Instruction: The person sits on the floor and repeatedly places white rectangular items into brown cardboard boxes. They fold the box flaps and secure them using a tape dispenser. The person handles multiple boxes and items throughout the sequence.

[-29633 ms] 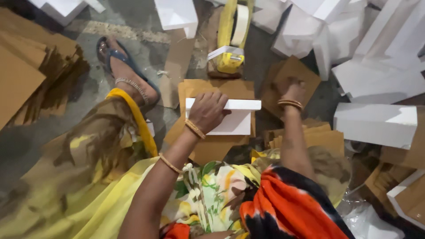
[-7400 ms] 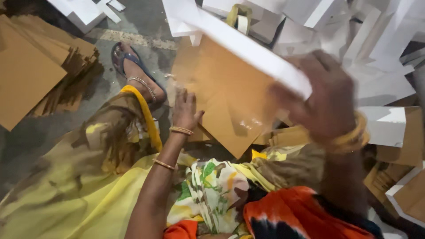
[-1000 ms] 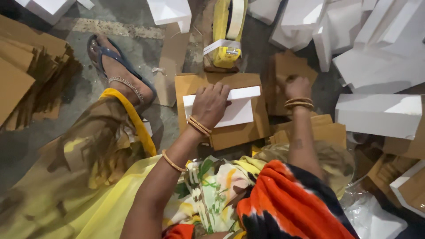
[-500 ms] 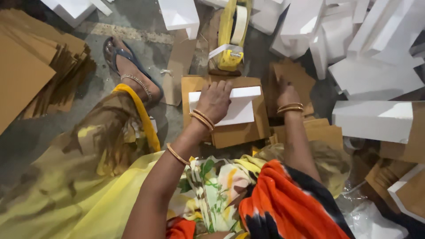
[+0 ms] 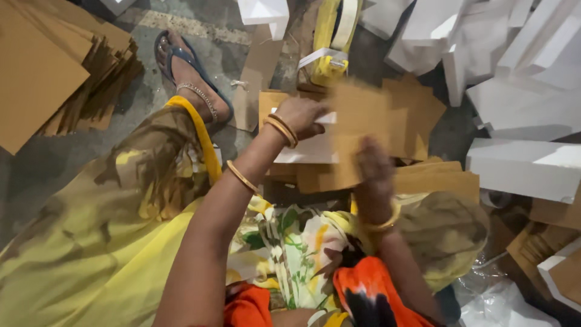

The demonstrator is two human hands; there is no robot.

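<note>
A: Since half a second ago the right hand (image 5: 372, 166) has left the floor pile and come up with a brown card sheet (image 5: 357, 136), which now hangs blurred over the middle of the work.

B: And its fingers?

A: They are closed on the sheet's lower edge, pinching it; motion blur hides how each finger sits. The left hand (image 5: 302, 115) has stayed put, fingers together and curled down, pressing on the white folded piece (image 5: 305, 148), which lies on a brown card on the floor in front of the knees.

B: What lies around that?

A: Further brown cards (image 5: 436, 178) sit just right of it, partly under the lifted sheet. A yellow tape dispenser (image 5: 330, 42) stands just beyond. White boxes (image 5: 520, 163) crowd the right side, a stack of brown sheets (image 5: 54, 66) fills the upper left, and a sandalled foot (image 5: 190, 75) rests beside that stack.
</note>
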